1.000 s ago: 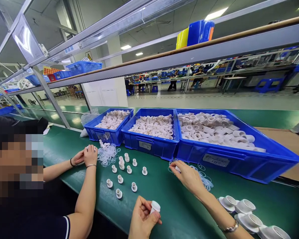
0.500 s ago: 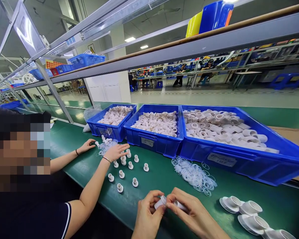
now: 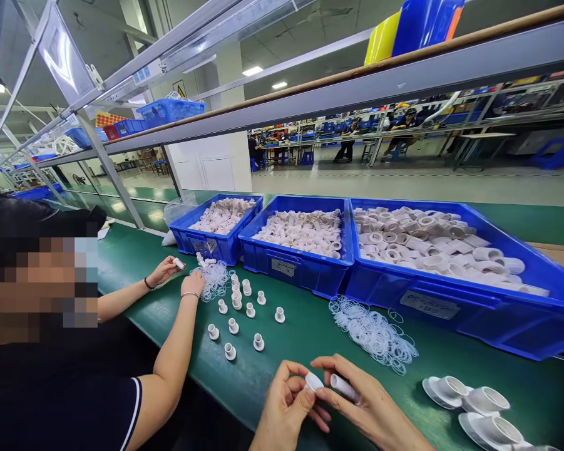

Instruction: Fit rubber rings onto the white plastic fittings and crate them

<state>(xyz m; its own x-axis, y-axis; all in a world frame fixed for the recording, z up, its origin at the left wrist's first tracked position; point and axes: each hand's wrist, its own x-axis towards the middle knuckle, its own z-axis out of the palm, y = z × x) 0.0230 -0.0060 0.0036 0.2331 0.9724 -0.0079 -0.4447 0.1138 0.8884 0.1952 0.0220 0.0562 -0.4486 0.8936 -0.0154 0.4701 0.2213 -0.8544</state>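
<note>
Between finger and thumb, my left hand (image 3: pixel 288 401) pinches a round white flanged piece (image 3: pixel 314 382), its disc facing up. My right hand (image 3: pixel 357 398) has its fingertips at that piece's edge and holds a white tube (image 3: pixel 344 388) in its curled fingers. Behind my hands lies a pile of thin clear rings (image 3: pixel 374 335) on the green table (image 3: pixel 300 344). Several large white flanged pieces (image 3: pixel 491 429) stand to the right of my right hand. Small white flanged pieces (image 3: pixel 258 341) stand upright to the left.
Three blue bins (image 3: pixel 305 280) full of white tubular parts line the table's back. At the left, a person (image 3: pixel 169 357) holds a white part beside another ring pile (image 3: pixel 215 279). A shelf (image 3: pixel 310 103) with blue baskets runs overhead.
In my left hand the white piece has turned, its disc now facing up. My right hand's fingers have spread slightly. The neighbouring person's nearer hand has drawn back to the ring pile.
</note>
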